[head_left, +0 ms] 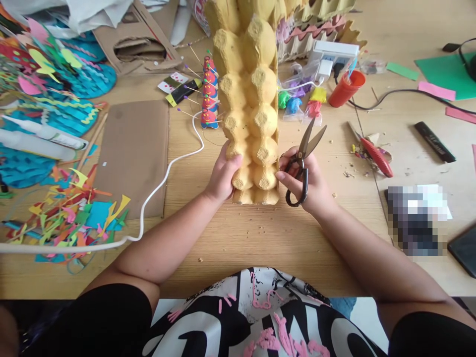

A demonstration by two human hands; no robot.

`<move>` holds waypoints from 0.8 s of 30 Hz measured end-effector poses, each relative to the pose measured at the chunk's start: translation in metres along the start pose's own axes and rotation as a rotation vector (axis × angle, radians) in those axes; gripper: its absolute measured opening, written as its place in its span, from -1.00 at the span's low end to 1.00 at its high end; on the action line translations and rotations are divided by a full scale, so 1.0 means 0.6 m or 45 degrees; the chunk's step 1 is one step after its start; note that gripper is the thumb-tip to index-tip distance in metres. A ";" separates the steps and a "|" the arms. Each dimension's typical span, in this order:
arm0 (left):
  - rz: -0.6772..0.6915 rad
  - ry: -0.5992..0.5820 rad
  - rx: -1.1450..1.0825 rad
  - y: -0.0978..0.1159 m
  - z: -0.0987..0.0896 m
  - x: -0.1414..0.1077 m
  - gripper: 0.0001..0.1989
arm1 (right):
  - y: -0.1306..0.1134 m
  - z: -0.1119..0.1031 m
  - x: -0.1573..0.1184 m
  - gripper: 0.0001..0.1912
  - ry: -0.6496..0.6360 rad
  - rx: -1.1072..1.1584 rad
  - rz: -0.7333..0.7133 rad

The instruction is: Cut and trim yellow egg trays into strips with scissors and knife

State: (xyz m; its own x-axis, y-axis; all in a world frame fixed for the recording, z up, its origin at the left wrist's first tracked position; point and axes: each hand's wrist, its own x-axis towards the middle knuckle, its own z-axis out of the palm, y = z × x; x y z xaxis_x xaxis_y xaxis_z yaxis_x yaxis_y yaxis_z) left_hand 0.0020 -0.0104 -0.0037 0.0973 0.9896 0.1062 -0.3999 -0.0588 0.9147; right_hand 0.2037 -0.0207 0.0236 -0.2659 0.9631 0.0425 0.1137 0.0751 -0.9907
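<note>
A long yellow egg carton, its cups bulging toward me, is held up over the table. My left hand grips its lower left edge, thumb across a cup. A pair of black-handled scissors sits in my right hand, blades apart and pointing up and away. The fingers of that hand pass through and around the handles, and the thumb side touches the carton's right edge. Behind the carton, to its left, stands a small red and blue painted caterpillar-like figure with pins sticking out.
Paper scraps and a flat cardboard piece lie left, crossed by a white cable. On the right are a red utility knife, a black marker-like box, an orange cup and bagged clay. More egg cartons stand behind.
</note>
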 end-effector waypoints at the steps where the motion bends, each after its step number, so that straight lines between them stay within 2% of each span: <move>1: 0.022 -0.006 0.000 -0.001 -0.001 0.000 -0.49 | 0.002 0.001 0.000 -0.52 0.015 -0.023 -0.020; 8: 0.080 -0.009 0.033 -0.009 -0.009 -0.001 -0.48 | 0.011 -0.010 -0.005 -0.80 0.103 -0.532 -0.301; 10: 0.103 0.001 0.021 -0.010 -0.010 0.000 -0.50 | 0.009 -0.016 -0.005 -0.83 0.139 -0.585 -0.338; 17: 0.062 0.055 0.035 -0.004 -0.007 0.002 -0.57 | 0.004 -0.035 0.009 -0.77 0.081 -0.541 -0.186; 24: 0.121 0.078 0.012 -0.010 -0.010 0.003 -0.60 | 0.006 -0.022 0.003 -0.60 0.004 -0.276 -0.115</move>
State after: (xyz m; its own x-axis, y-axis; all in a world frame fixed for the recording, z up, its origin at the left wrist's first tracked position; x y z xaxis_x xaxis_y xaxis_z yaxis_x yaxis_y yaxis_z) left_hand -0.0010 -0.0073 -0.0114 0.0031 0.9857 0.1687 -0.3958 -0.1537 0.9054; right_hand 0.2163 -0.0154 0.0217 -0.2815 0.9506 0.1306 0.2924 0.2147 -0.9319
